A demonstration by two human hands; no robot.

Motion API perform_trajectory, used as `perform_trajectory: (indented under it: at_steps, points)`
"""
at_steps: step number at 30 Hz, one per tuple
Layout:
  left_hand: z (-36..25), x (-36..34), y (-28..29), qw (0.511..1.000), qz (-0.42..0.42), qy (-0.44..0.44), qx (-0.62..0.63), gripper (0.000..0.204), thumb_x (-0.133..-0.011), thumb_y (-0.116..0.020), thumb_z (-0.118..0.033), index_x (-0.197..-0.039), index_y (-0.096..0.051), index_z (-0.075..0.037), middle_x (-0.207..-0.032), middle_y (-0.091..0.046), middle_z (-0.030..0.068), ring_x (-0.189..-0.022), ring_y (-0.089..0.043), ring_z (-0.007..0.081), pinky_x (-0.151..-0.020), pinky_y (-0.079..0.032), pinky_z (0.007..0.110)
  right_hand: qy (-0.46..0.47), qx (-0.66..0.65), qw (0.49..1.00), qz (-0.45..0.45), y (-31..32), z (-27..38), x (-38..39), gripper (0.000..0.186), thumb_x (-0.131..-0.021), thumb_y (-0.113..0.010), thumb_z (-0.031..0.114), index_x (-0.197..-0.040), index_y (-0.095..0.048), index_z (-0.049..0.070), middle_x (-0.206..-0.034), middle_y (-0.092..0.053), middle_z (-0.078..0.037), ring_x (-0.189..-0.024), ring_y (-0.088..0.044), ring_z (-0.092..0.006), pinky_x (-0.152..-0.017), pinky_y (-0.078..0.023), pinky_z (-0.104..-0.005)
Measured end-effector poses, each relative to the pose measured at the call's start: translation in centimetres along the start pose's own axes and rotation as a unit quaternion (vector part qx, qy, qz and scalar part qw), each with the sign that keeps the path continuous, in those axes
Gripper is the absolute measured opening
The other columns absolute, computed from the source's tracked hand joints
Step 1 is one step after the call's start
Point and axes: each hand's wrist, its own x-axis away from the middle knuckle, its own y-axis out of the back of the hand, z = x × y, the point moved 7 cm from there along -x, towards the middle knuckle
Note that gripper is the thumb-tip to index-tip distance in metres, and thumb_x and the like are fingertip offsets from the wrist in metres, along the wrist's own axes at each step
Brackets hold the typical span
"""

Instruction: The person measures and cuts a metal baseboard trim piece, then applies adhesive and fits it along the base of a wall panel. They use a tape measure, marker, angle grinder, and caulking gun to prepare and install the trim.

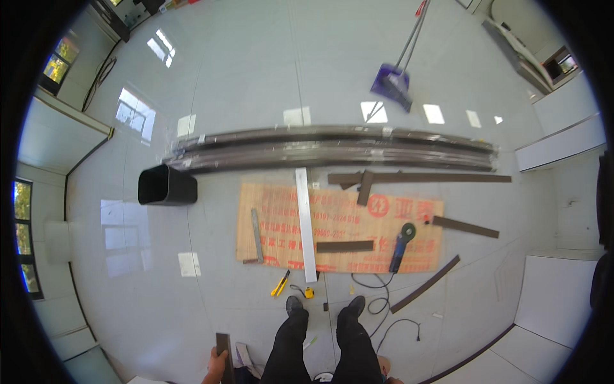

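Observation:
My left hand [217,365] is at the lower edge, left of my legs, with its fingers wrapped round a dark brown flat strip [222,345]. Only a sliver of my right hand [394,381] shows at the lower edge, right of my legs; its fingers are hidden. Ahead of my shoes lies a printed wooden board [345,221]. On it rest a silver metal bar [304,224], a short brown strip [345,246], a thin grey bar [257,233] and a blue angle grinder [401,246]. Near my left shoe are a yellow utility knife [280,284] and a yellow tape measure [309,292].
Long wrapped dark profiles [332,152] lie across the floor beyond the board. A black bin [167,185] stands left of it. More brown strips [425,285] lie to the right, near the grinder's cord [382,301]. A purple dustpan [390,80] is farther off.

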Motion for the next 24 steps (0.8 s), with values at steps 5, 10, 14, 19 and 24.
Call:
perform_trajectory:
  at_steps: [5,10,14,19,24]
  points:
    - [-8.7,6.0,11.3,0.993,-0.051,-0.105,0.019,0.031,-0.092,-0.066,-0.019,-0.114,-0.064,0.003,-0.105,-0.070,0.0144,-0.096,-0.066,0.0245,-0.089,-0.051,0.038,0.002,-0.086,0.989,-0.123,5.9,6.8,3.4,0.032,-0.091,-0.064,0.035,-0.101,-0.069,0.004,-0.092,-0.072,-0.022,-0.087,-0.068,-0.0435,-0.077,-0.053,-0.0498]
    - [-24.6,3.2,17.4,0.975,-0.108,-0.159,-0.107,0.047,-0.096,-0.062,-0.030,-0.130,-0.059,0.003,-0.123,-0.067,0.0213,-0.112,-0.063,0.0335,-0.099,-0.047,0.044,-0.100,-0.234,0.958,-0.128,17.2,17.3,-0.4,0.036,-0.088,-0.069,0.033,-0.110,-0.071,0.004,-0.093,-0.073,-0.020,-0.083,-0.070,-0.0384,-0.077,-0.055,-0.0442]
    - [-41.6,-1.3,17.9,0.959,-0.008,-0.272,0.078,0.034,-0.095,-0.063,-0.027,-0.109,-0.064,0.004,-0.100,-0.070,0.0178,-0.092,-0.063,0.0309,-0.085,-0.049,0.042,-0.094,-0.316,0.935,-0.129,21.5,21.7,-4.6,0.033,-0.090,-0.070,0.030,-0.099,-0.070,-0.002,-0.087,-0.073,-0.016,-0.080,-0.072,-0.0259,-0.072,-0.056,-0.0374]
    - [-60.0,-3.3,18.0,0.936,-0.011,-0.351,0.028,0.030,-0.092,-0.065,-0.024,-0.101,-0.064,0.004,-0.092,-0.069,0.0225,-0.088,-0.066,0.0325,-0.081,-0.051,0.043,0.022,-0.172,0.976,-0.131,27.7,20.0,-15.1,0.032,-0.092,-0.064,0.032,-0.096,-0.069,0.000,-0.088,-0.072,-0.019,-0.082,-0.069,-0.0347,-0.071,-0.054,-0.0443]
    - [-64.6,-5.3,20.2,0.963,-0.023,-0.270,0.000,0.040,-0.092,-0.067,-0.028,-0.117,-0.065,0.003,-0.100,-0.071,0.0174,-0.090,-0.065,0.0241,-0.079,-0.053,0.041,-0.084,-0.488,0.866,-0.067,50.1,32.3,-18.9,0.032,-0.092,-0.068,0.024,-0.102,-0.066,-0.005,-0.087,-0.072,-0.013,-0.077,-0.072,-0.0194,-0.065,-0.059,-0.0322]
